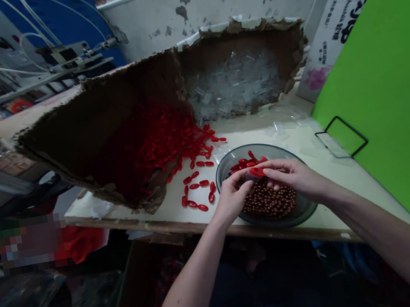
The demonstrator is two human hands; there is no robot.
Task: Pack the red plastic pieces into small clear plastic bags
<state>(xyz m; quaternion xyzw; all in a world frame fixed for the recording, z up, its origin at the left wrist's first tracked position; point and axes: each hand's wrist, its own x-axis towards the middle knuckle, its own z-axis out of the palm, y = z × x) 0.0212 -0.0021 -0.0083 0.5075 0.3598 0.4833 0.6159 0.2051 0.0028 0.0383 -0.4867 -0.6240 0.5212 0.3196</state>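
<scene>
Above the grey bowl, my left hand and my right hand meet fingertip to fingertip. Between them is a small glossy red plastic piece, pinched by my right thumb and fingers. My left fingers are closed at its left end, where something clear seems to be; its exact shape is too small to tell. Inside the bowl lie many round brown beads and, at the back, a heap of red pieces of a similar kind.
Left of the bowl, loose red pieces lie on the white table. A torn cardboard box behind holds a red heap and clear plastic pieces. A green panel with a black wire loop stands at right.
</scene>
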